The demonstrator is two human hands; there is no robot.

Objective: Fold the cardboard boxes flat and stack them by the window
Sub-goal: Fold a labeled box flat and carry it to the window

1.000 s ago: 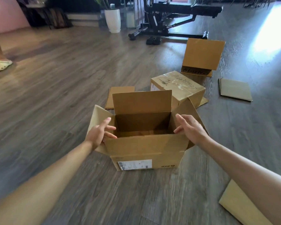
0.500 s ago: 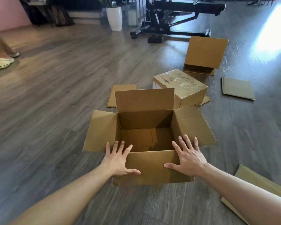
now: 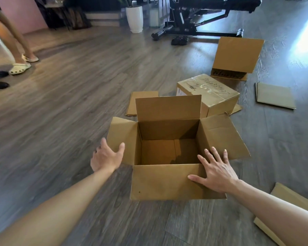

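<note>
An open cardboard box (image 3: 167,181) stands upright on the wood floor in front of me, all its top flaps spread out and nothing inside. My left hand (image 3: 107,157) holds the near corner of the left flap, with the thumb on top of it. My right hand (image 3: 215,171) lies flat with spread fingers where the near flap meets the right flap. Behind it sits a taped shut box (image 3: 208,91). Farther back is another box (image 3: 236,55) with one flap raised.
Flattened cardboard lies at the right (image 3: 274,95), behind the open box at the left (image 3: 142,102) and by my right forearm (image 3: 292,201). A person's legs in pale clogs (image 3: 20,68) stand at far left. A white plant pot (image 3: 134,19) and black exercise bench (image 3: 203,18) are at the back.
The box's flaps have been spread outward. My left hand has moved from the near flap to the left flap, and my right hand has slid right toward the right flap.
</note>
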